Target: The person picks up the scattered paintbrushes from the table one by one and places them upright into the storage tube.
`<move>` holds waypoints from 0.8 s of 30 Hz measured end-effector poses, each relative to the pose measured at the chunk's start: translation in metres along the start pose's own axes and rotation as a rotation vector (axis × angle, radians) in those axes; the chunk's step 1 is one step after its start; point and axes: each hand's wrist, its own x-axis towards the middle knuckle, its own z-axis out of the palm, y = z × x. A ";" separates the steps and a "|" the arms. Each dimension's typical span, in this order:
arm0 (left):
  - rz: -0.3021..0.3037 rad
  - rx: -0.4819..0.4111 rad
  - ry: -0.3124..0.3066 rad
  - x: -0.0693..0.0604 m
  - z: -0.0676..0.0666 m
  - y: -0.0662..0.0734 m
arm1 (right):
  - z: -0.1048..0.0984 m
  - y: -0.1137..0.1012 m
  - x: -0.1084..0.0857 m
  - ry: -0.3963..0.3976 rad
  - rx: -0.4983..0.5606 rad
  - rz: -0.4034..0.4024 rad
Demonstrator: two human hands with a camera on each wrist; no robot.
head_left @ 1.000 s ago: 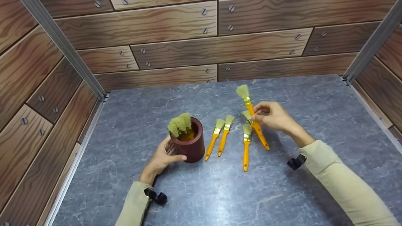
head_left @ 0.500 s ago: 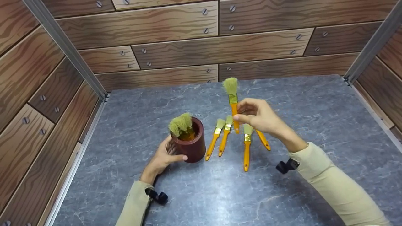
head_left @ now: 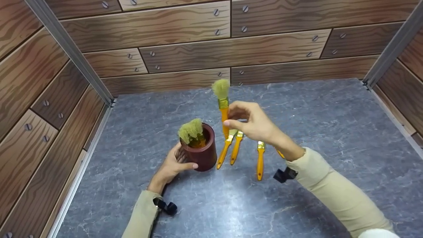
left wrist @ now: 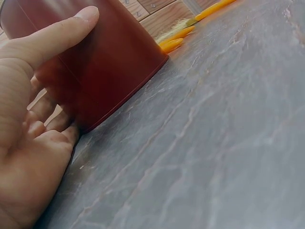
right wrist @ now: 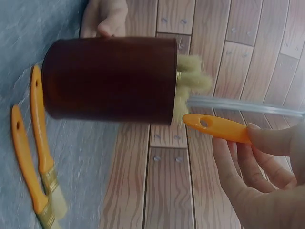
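Note:
My left hand (head_left: 169,168) holds a dark red cylindrical cup (head_left: 204,158) upright on the table, thumb on its near side and fingers round its left. Several paintbrushes with pale bristles (head_left: 190,131) stand in the cup, leaning left; their handles are mostly hidden inside. My right hand (head_left: 256,124) pinches the orange handle of another paintbrush (head_left: 223,103) above the table, right of the cup, bristles up. In the right wrist view the end of that handle (right wrist: 214,128) hangs just above the cup's rim, apart from the cup.
Two paintbrushes (head_left: 224,152) lie just right of the cup, their bristles partly hidden by my right hand. Farther right lies another paintbrush (head_left: 260,162), with one more handle (head_left: 280,153) mostly covered by my right arm. Wood-patterned walls (head_left: 185,49) enclose the grey table (head_left: 138,115).
My right hand has lifted the paintbrush from beside the right-hand brushes and carried it left toward the cup, turning it more upright. The left hand and cup have stayed put.

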 end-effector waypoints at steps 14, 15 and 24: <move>-0.017 0.015 -0.010 -0.001 0.000 -0.001 | 0.038 -0.017 0.016 -0.059 0.068 -0.033; -0.021 0.013 -0.010 -0.001 0.000 -0.001 | 0.041 -0.017 0.017 -0.061 0.070 -0.041; -0.023 0.013 -0.014 0.000 0.001 -0.001 | 0.056 -0.017 0.026 -0.082 0.064 -0.088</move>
